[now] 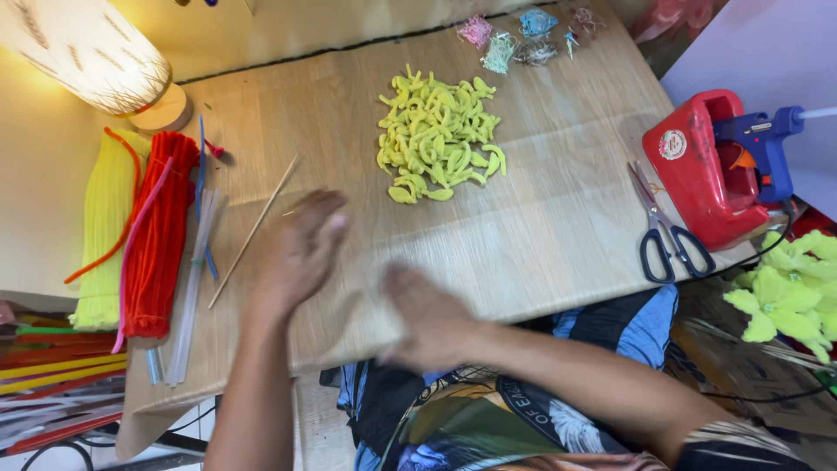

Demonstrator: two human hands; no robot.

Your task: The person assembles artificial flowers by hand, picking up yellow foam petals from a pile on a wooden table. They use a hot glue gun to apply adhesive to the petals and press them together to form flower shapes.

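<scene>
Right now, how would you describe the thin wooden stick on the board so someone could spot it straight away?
Start at the wooden board and go to its left side, where the red pipe cleaner bundle lies. Just right of it, the thin wooden stick lies slanted, near the blurred left hand. It alone is bare, pale and rigid, not fuzzy.

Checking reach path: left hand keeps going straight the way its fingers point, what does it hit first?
Likely the thin wooden stick lying just beyond the left hand. The hand is motion-blurred, so its heading and height above the wooden board are uncertain.
</scene>
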